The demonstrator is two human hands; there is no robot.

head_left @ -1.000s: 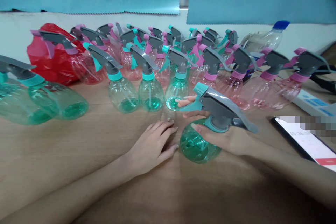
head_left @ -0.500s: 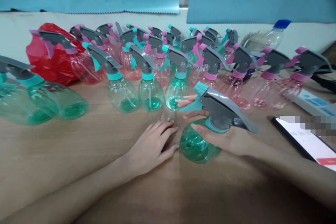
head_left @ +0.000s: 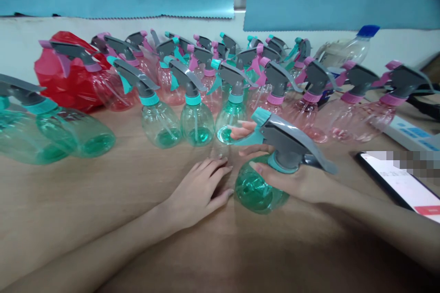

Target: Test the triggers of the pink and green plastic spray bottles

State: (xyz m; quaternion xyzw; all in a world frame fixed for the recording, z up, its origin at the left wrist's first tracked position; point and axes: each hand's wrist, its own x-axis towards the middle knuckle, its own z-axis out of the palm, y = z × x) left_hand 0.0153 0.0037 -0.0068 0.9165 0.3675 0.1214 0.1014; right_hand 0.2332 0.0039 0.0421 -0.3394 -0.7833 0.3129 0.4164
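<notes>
My right hand [head_left: 292,183] is wrapped round the neck of a green spray bottle [head_left: 257,190] with a grey and teal trigger head. The thumb lies across the near side, and the other fingers reach out past the far side by the teal trigger. The bottle stands close to upright, its nozzle pointing left. Just left of it, my left hand [head_left: 206,187] rests palm down on the wooden table [head_left: 130,219], fingers loosely stretched and holding nothing. Beyond my hands stand green spray bottles with teal collars, the middle one [head_left: 197,121] among them.
Several pink spray bottles [head_left: 311,112] line the back and right. A red plastic bag [head_left: 68,78] sits at back left, with green bottles [head_left: 79,132] before it. On the right lie a phone [head_left: 395,178] and a white-and-blue box [head_left: 412,132]. A blue-capped bottle [head_left: 354,50] leans behind.
</notes>
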